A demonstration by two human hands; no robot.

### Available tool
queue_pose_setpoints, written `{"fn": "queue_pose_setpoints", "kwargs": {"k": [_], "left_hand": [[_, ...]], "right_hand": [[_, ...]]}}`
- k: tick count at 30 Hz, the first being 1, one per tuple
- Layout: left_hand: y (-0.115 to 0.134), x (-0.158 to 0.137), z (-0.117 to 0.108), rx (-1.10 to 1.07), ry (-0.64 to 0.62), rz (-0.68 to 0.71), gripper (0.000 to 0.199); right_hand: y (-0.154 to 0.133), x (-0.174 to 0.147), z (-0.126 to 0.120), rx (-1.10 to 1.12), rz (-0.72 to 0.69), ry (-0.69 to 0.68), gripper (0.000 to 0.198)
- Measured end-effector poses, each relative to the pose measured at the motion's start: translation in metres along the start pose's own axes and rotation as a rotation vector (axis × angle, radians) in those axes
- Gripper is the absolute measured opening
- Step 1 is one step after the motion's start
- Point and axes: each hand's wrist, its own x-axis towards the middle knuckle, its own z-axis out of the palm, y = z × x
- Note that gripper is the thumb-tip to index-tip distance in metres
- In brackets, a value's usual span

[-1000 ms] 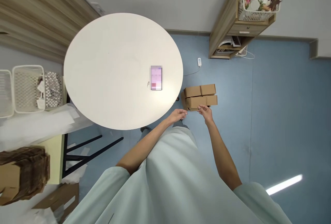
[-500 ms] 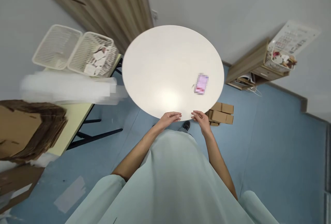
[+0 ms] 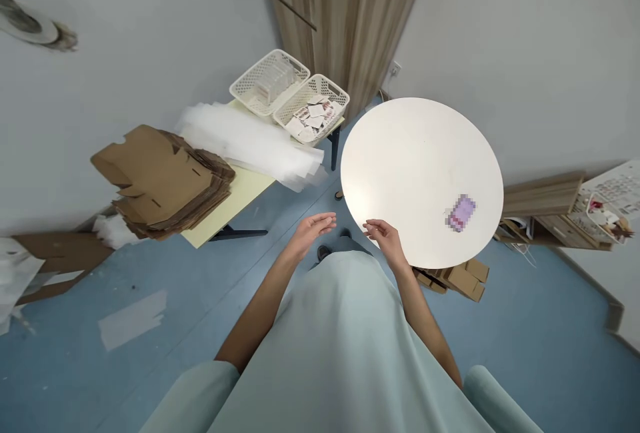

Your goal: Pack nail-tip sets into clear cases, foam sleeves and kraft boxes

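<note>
My left hand (image 3: pixel 314 231) hovers over the blue floor, left of the round white table (image 3: pixel 425 146). Its fingers are stretched out and hold nothing. Near the table's front left edge is my right hand (image 3: pixel 386 238), also with its fingers out and nothing in them. A pixelated purple thing (image 3: pixel 461 213) lies on the right part of the table, apart from both hands; its kind cannot be made out.
On the left, a pale yellow table (image 3: pixel 239 196) bears flattened cardboard boxes (image 3: pixel 160 179), white foam sheets (image 3: pixel 250 143) and two white baskets (image 3: pixel 287 103). Small cardboard boxes (image 3: pixel 465 279) sit below the round table. A wooden shelf (image 3: pixel 550 203) stands at right.
The view has turned to the left, so the round table now sits further right and the side table nearer the middle. My hands have moved slightly apart, still empty.
</note>
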Motion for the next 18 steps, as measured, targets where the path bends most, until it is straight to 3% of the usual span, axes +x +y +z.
{"fn": "queue_pose_setpoints", "kwargs": {"k": [9,18], "left_hand": [[0.032,0.036,-0.061,-0.071,0.126,0.033,0.045],[0.117,0.110,-0.108,0.096,0.226,0.027,0.055]], "right_hand": [[-0.034,0.084,0.052,-0.071,-0.057,-0.089,0.040],[-0.085,0.189,0.094,-0.033,-0.078,-0.143,0.037]]}}
